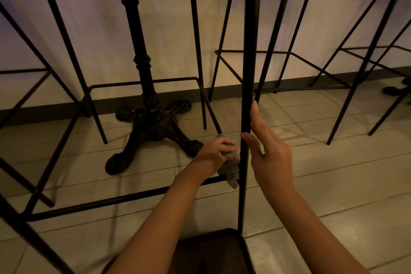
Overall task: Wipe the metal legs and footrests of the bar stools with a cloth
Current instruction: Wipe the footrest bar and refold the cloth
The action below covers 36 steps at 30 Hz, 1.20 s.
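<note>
Between the two hands, in the head view, a black stool leg (247, 73) runs nearly upright, its long axis rising away above them. The left hand (216, 151) grips a bunched grey cloth (232, 172) and presses it against the leg's left side, right where the footrest bar (124, 198) joins it. The right hand (266, 149) steadies the leg from the right, slightly higher, fingers straight, thumb hooked round the front. The cloth hand is nearest the joint, so I judge wiping should follow the leg's length.
</note>
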{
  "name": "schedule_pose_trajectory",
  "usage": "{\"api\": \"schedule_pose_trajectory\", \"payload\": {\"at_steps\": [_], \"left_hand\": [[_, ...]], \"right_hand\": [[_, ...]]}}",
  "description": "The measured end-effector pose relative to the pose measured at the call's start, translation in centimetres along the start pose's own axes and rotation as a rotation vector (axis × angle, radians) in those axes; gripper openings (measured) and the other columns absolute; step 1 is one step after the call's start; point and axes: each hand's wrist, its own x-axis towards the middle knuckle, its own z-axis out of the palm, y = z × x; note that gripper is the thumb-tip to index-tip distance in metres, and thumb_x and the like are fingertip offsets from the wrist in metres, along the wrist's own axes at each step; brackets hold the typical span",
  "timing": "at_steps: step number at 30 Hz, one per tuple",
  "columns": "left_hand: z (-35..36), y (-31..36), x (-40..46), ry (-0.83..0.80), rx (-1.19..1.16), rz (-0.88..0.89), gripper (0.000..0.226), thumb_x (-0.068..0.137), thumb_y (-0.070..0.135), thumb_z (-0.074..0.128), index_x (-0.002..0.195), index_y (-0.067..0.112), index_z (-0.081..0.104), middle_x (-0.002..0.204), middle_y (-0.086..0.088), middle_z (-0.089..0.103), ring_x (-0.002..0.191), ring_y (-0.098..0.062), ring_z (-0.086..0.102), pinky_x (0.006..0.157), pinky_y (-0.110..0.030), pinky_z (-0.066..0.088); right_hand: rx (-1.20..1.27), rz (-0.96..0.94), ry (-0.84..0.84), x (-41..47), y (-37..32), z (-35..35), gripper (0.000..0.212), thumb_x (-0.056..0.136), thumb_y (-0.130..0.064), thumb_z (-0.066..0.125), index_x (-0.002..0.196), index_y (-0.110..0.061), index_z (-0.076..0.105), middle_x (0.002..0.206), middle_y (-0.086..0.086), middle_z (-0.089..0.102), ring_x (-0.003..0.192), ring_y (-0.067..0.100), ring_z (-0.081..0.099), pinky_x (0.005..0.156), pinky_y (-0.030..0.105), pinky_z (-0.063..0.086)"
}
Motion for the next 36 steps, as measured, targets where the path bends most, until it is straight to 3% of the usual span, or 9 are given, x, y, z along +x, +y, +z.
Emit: {"api": "schedule_pose_trajectory", "payload": {"at_steps": [8, 14, 18, 21, 24, 29, 31, 33, 36], "left_hand": [[0.1, 0.4, -0.7, -0.079, -0.118, -0.050, 0.022, 0.088, -0.010, 0.041, 0.079, 0.003, 0.056, 0.075, -0.010, 0.051, 0.058, -0.007, 0.060, 0.060, -0.013, 0.048], [0.1, 0.7, -1.5, -0.062, -0.149, -0.058, 0.025, 0.085, -0.014, 0.045, 0.075, 0.006, 0.057, 0.080, -0.007, 0.054, 0.072, -0.010, 0.061, 0.071, -0.015, 0.051], [0.0, -1.0, -2.7, -0.089, 0.122, 0.017, 0.027, 0.080, -0.003, 0.064, 0.105, 0.009, 0.066, 0.112, 0.010, 0.050, 0.114, -0.008, 0.047, 0.106, -0.022, 0.033], [0.8, -0.9, -3.5, -0.030, 0.060, 0.034, 0.027, 0.081, -0.008, 0.059, 0.093, 0.016, 0.060, 0.117, 0.002, 0.049, 0.110, -0.012, 0.048, 0.092, -0.019, 0.041], [2.2, 0.4, -3.7, 0.082, -0.229, -0.120, 0.023, 0.087, -0.009, 0.045, 0.080, 0.012, 0.051, 0.089, -0.005, 0.054, 0.080, -0.015, 0.055, 0.058, -0.018, 0.051], [2.6, 0.4, -4.6, 0.194, -0.019, 0.072, 0.036, 0.086, 0.009, 0.061, 0.075, 0.040, 0.048, 0.083, 0.025, 0.045, 0.078, 0.010, 0.044, 0.074, -0.003, 0.038], [2.3, -0.2, -4.8, 0.124, 0.384, 0.216, 0.040, 0.084, 0.013, 0.065, 0.075, 0.045, 0.043, 0.084, 0.028, 0.038, 0.077, 0.012, 0.038, 0.075, -0.004, 0.034], [2.3, -1.4, -5.1, 0.199, 0.289, 0.328, 0.029, 0.088, 0.003, 0.054, 0.075, 0.029, 0.050, 0.074, 0.014, 0.044, 0.063, 0.004, 0.040, 0.065, -0.014, 0.037], [2.1, -1.2, -5.6, 0.182, 0.012, 0.181, 0.024, 0.088, -0.005, 0.043, 0.073, 0.012, 0.051, 0.069, -0.002, 0.048, 0.050, -0.004, 0.048, 0.065, -0.019, 0.042]], "right_hand": [[0.053, 0.026, 0.009, -0.1, -0.3, 0.2, 0.057, 0.085, -0.003, 0.058, 0.137, -0.012, 0.036, 0.116, 0.009, 0.061, 0.100, -0.013, 0.044, 0.085, -0.006, 0.031], [0.071, 0.036, 0.016, 0.0, -0.4, 0.0, 0.054, 0.085, -0.005, 0.054, 0.136, -0.012, 0.038, 0.116, 0.011, 0.062, 0.100, -0.012, 0.045, 0.086, -0.004, 0.033], [0.082, 0.043, 0.010, -0.3, -0.4, 0.1, 0.061, 0.084, 0.003, 0.060, 0.138, -0.011, 0.035, 0.114, 0.014, 0.064, 0.092, -0.018, 0.046, 0.080, -0.005, 0.034], [0.105, 0.035, 0.004, -0.3, -0.4, 0.2, 0.063, 0.083, 0.006, 0.061, 0.137, -0.010, 0.035, 0.119, 0.013, 0.062, 0.086, -0.020, 0.047, 0.078, -0.005, 0.036], [0.111, 0.031, 0.011, -0.3, -0.5, 0.2, 0.059, 0.085, 0.002, 0.060, 0.137, -0.011, 0.036, 0.116, 0.014, 0.063, 0.080, -0.031, 0.041, 0.075, -0.007, 0.033], [0.106, 0.039, 0.024, -0.4, -0.6, 0.2, 0.060, 0.084, 0.005, 0.060, 0.137, -0.010, 0.036, 0.109, 0.018, 0.065, 0.081, -0.031, 0.040, 0.074, -0.008, 0.032], [0.111, 0.052, 0.032, -0.4, -0.6, 0.3, 0.061, 0.084, 0.005, 0.060, 0.137, -0.012, 0.036, 0.116, 0.016, 0.063, 0.087, -0.019, 0.046, 0.078, -0.006, 0.034], [0.120, 0.061, 0.035, -0.3, -0.6, 0.3, 0.062, 0.085, 0.004, 0.060, 0.138, -0.016, 0.035, 0.121, 0.010, 0.060, 0.091, -0.009, 0.048, 0.081, -0.004, 0.036], [0.128, 0.073, 0.022, -0.2, -0.6, 0.1, 0.065, 0.086, 0.000, 0.059, 0.140, -0.023, 0.029, 0.125, 0.002, 0.056, 0.095, -0.006, 0.052, 0.082, -0.002, 0.038]]}}
